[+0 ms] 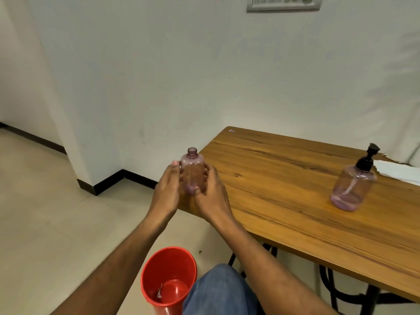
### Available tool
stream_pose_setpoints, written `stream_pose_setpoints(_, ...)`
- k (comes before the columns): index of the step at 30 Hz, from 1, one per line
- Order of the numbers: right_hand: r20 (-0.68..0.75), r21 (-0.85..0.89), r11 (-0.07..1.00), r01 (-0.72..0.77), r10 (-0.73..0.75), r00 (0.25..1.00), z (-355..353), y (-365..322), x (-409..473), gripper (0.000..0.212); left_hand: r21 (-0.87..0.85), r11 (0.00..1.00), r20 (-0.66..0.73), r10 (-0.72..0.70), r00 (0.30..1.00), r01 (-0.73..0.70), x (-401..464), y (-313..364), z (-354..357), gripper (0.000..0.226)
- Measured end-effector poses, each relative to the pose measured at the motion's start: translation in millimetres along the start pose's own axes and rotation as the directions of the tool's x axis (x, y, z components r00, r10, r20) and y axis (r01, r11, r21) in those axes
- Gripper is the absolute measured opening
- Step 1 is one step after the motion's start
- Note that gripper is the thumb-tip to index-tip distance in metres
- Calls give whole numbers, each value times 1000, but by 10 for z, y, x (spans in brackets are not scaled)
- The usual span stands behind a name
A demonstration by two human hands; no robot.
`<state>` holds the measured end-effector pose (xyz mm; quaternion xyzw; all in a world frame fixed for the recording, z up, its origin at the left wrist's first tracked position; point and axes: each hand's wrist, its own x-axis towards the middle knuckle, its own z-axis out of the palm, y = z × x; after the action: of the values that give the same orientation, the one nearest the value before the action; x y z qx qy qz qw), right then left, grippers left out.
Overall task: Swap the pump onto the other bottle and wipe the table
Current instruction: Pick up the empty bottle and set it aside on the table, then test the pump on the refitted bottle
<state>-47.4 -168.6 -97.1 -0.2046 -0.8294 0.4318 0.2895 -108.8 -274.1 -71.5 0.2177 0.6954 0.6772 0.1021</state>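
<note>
Both hands, left hand (pixel 167 189) and right hand (pixel 212 194), grip the open bottle (pixel 192 171), hiding its base.

Walls (pixel 159 76) white, plain, with faint scuffing; an outward corner projects at left. Black skirting (pixel 109 181) runs along the wall base. Floor (pixel 45 212) of pale beige tiles, a few dark specks near the bucket. A framed white fitting (pixel 284 3) is mounted high on the far wall, detail blurred. Wooden table (pixel 295 189) with dark grain streaks stands on a black metal frame (pixel 327 278), its far edge close against the wall. Red bucket (pixel 168 280) stands on the floor. Lighting even
</note>
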Motion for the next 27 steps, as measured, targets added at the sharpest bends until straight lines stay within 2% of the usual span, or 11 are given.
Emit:
stream_pose_setpoints(4, -66, -2, 1000, 2, -2, 998, -331, -40, -105, 90, 176, 969, -183, 204, 962, -172, -184, -15, 132, 55)
stream_pose_setpoints(7, -336, -108, 982, 157, -185, 923, -875, -19, -262, 69, 213, 862, -209, 501, 840, -461, -460, 74, 406, 51)
stream_pose_setpoints(9, -556, -243, 945, 217, -320, 767, -1319, 96, -322, 56, 243, 745, -119, 659, 743, -621, -547, 145, 650, 48)
stream_pose_setpoints(11, -733, -367, 918, 150, -384, 562, -1763, 256, -334, 47, 258, 650, 47, 730, 682, -715, -548, 250, 977, 45)
stream_pose_setpoints(13, -842, -362, 931, 38, -344, 416, -2142, 409, -321, 47, 297, 616, 244, 690, 681, -730, -468, 328, 1369, 45)
stream_pose_setpoints(14, -871, -326, 945, -12, -296, 391, -2288, 487, -302, 50, 333, 613, 346, 628, 697, -717, -417, 343, 1571, 49)
stream_pose_setpoints(16, -885, -281, 951, -129, -205, 418, -2534, 644, -264, 68, 429, 584, 534, 451, 715, -689, -279, 348, 1947, 72)
stream_pose_setpoints(19, -823, -287, 931, -226, -118, 556, -2724, 838, -221, 98, 593, 403, 686, 199, 699, -697, 21, 259, 2184, 89)
stream_pose_setpoints(22, -728, -219, 962, -162, -51, 683, -2799, 955, -210, 106, 625, 465, 702, 16, 712, -627, 241, 158, 2047, 76)
stream_pose_setpoints(24, -693, -163, 983, -89, -49, 720, -2839, 1023, -220, 105, 632, 477, 709, -39, 704, -611, 270, 26, 1940, 71)
stream_pose_setpoints(27, -695, -255, 965, -58, -141, 705, -2884, 1100, -235, 104, 637, 431, 706, 6, 708, -640, 240, -112, 1907, 69)
